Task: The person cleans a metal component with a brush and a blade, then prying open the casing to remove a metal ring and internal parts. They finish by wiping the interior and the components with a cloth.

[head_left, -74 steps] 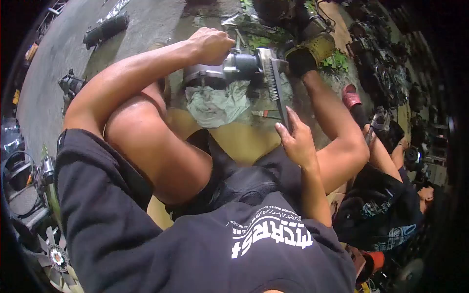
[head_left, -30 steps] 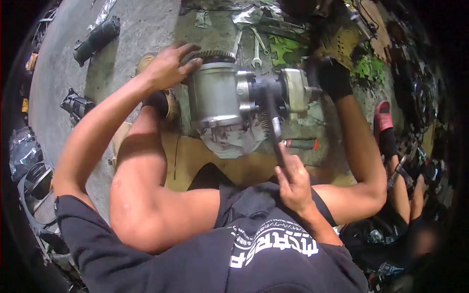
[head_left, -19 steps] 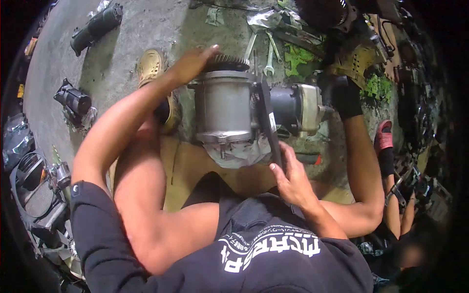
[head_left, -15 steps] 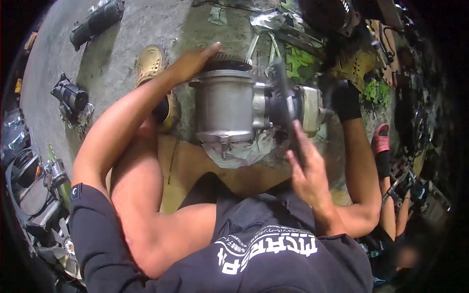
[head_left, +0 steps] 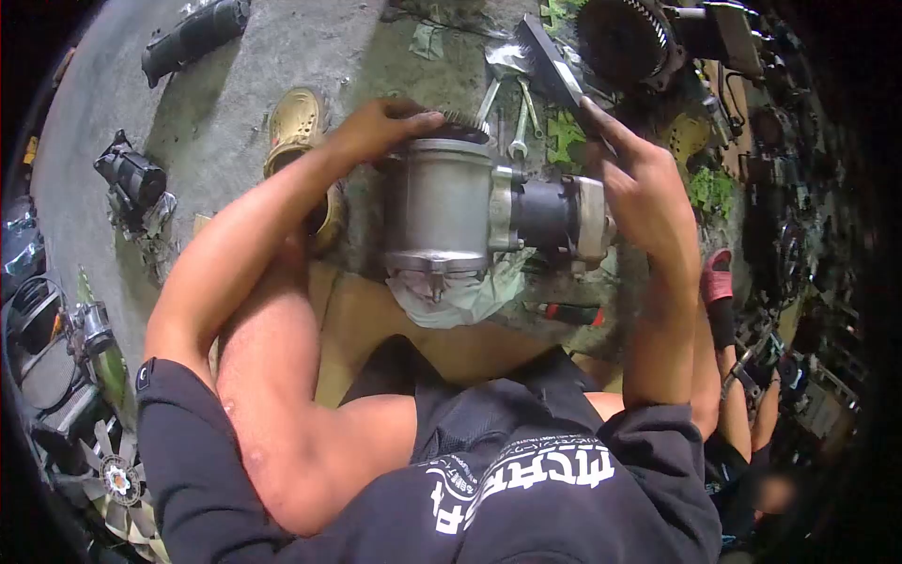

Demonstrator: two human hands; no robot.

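Observation:
A cylindrical grey metal housing (head_left: 437,207) lies in front of me, with a toothed gear (head_left: 465,124) at its far end and a dark cylindrical section (head_left: 545,212) on its right. My left hand (head_left: 381,133) is curled over the gear end, with fingers against the gear's edge; the palm side is hidden. Raised to the right of the housing, my right hand (head_left: 650,188) is closed around the handle of a long black brush (head_left: 554,70). The brush head points away from me, above the floor. Crumpled white plastic (head_left: 456,296) sits under the housing.
Wrenches (head_left: 520,132) lie beyond the housing. A red-and-black handled tool (head_left: 571,313) is on the floor nearer me. A large ring gear (head_left: 625,42) stands at far right, black cylindrical parts (head_left: 194,39) at far left. Another person's legs (head_left: 738,404) show at right.
My right hand has swung forward and right with the brush, away from the dark section. My left hand's fingers have shifted slightly on the gear end. The red-and-black tool has come into view.

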